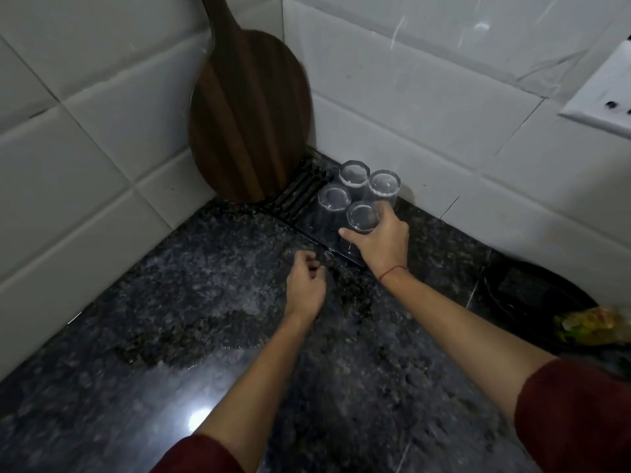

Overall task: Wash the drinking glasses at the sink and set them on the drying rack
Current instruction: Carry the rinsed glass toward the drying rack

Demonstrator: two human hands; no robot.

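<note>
The left hand is hovering low over the dark stone desk, its fingers loosely curled and gripping nothing. Just beyond it, to the right, the right hand is wrapping its fingers around the nearest glass. That glass is upside down, long axis upright, at the near edge of the drying rack; whether its rim is resting there is unclear. Letting go is probably next, with little room, since three more glasses are crowding close behind. Farther back, a wooden board is leaning in the tiled corner.
</note>
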